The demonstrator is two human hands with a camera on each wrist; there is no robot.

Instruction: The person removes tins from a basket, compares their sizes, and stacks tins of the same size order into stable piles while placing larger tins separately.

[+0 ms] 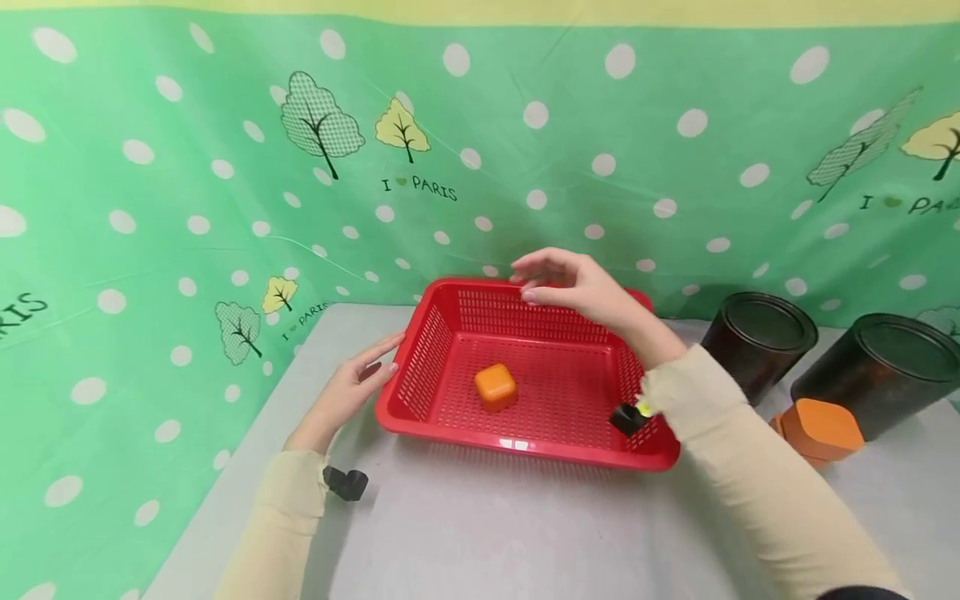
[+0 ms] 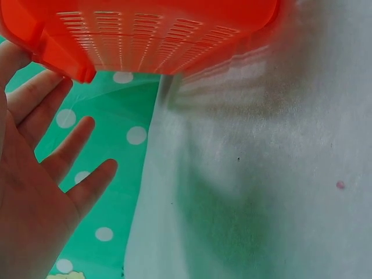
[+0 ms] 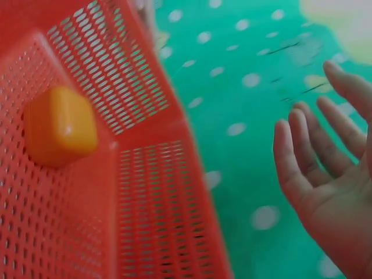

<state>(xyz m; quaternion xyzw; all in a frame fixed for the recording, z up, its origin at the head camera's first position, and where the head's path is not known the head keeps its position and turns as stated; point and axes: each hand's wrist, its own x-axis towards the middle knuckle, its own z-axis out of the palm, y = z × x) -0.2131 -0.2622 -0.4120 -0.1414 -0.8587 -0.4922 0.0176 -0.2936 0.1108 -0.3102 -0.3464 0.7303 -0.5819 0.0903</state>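
A red plastic basket (image 1: 555,450) with slotted walls sits on the table. Inside it, left of the middle, lies an orange rounded block (image 1: 496,387), which also shows in the right wrist view (image 3: 61,127). My left hand (image 1: 347,398) is at the basket's left side, its extended fingertips against the rim; in the left wrist view the fingers (image 2: 67,148) are spread beside the basket's outer wall. Above the basket's far side, my right hand (image 1: 573,287) hovers with loosely bent fingers and holds nothing. Its palm faces the camera in the right wrist view (image 3: 331,174).
Two dark cans with lids, one nearer (image 1: 761,337) and one farther right (image 1: 888,371), stand right of the basket. In front of them is an orange rounded object (image 1: 821,429), partly beside my right sleeve. A green dotted cloth (image 1: 480,150) hangs behind the grey-white table (image 1: 480,533).
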